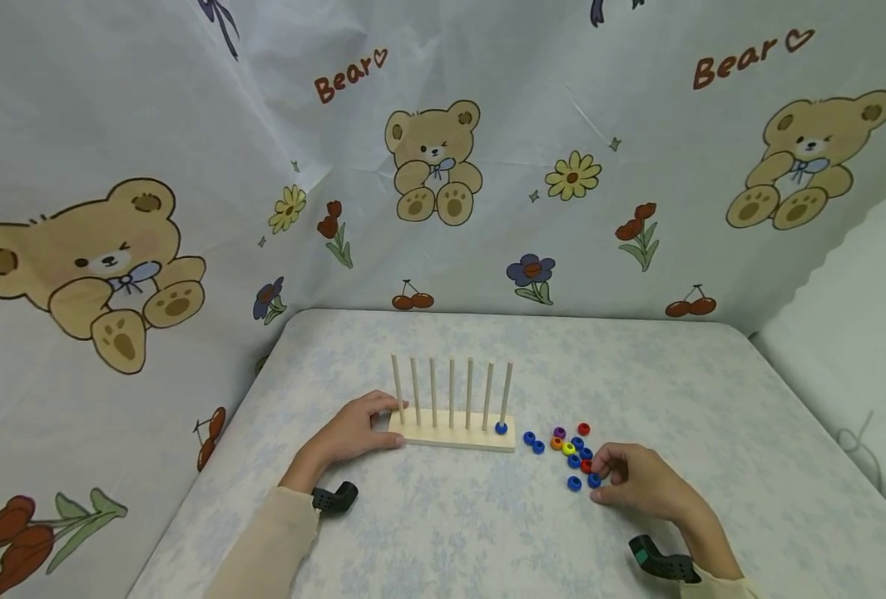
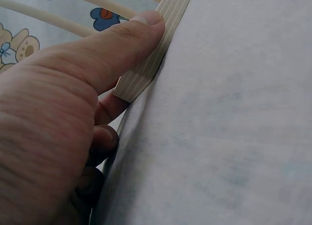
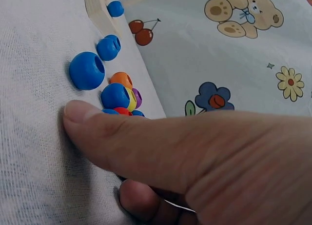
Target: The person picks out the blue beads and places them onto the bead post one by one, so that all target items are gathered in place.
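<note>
A wooden peg stand [image 1: 450, 433] with a row of upright pegs sits on the table. My left hand [image 1: 356, 428] grips its left end, thumb [image 2: 141, 32] along the front edge and fingers round the end. One blue bead [image 1: 501, 428] is at the foot of the rightmost peg. To the right, my right hand [image 1: 640, 481] pinches another blue bead [image 1: 594, 480] between thumb and index fingertip, low at the tabletop. In the right wrist view the thumb [image 3: 92, 120] lies close over the cloth and hides most of that bead and the index finger.
Loose beads lie between the stand and my right hand: several blue, a yellow bead [image 1: 568, 448], an orange bead [image 1: 556, 443], a purple bead [image 1: 559, 432] and red ones, one red bead [image 1: 584, 429] farthest back. A bear-print curtain [image 1: 502, 233] hangs behind the table [image 1: 443, 532].
</note>
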Available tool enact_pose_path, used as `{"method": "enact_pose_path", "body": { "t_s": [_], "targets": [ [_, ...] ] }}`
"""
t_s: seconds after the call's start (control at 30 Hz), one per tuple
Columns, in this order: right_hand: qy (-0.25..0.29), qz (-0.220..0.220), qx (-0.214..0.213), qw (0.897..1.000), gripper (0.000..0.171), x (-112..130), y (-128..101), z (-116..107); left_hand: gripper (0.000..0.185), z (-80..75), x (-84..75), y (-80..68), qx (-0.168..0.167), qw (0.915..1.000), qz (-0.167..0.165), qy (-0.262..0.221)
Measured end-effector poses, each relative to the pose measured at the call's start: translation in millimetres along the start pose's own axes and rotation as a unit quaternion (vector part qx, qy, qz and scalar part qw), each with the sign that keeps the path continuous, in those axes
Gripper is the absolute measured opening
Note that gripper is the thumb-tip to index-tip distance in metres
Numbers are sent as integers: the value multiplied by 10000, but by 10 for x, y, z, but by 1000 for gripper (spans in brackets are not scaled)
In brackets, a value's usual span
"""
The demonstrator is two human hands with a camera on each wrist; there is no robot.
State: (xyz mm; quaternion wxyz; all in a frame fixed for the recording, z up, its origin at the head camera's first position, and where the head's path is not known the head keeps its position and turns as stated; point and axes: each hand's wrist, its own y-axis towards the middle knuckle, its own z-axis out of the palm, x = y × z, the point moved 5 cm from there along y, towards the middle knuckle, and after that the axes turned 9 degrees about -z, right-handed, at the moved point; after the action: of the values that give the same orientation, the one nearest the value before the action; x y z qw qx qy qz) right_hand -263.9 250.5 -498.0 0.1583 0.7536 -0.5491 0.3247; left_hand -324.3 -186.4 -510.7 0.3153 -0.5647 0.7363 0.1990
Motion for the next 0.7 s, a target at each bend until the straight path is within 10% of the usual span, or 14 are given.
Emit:
{"method": "enact_pose_path", "body": {
  "t_s": [0.7],
  "targets": [
    [-37, -557, 239, 9982, 30, 13, -12, -14, 62, 16, 21, 11, 14, 10000, -65, -55]
  ]
}}
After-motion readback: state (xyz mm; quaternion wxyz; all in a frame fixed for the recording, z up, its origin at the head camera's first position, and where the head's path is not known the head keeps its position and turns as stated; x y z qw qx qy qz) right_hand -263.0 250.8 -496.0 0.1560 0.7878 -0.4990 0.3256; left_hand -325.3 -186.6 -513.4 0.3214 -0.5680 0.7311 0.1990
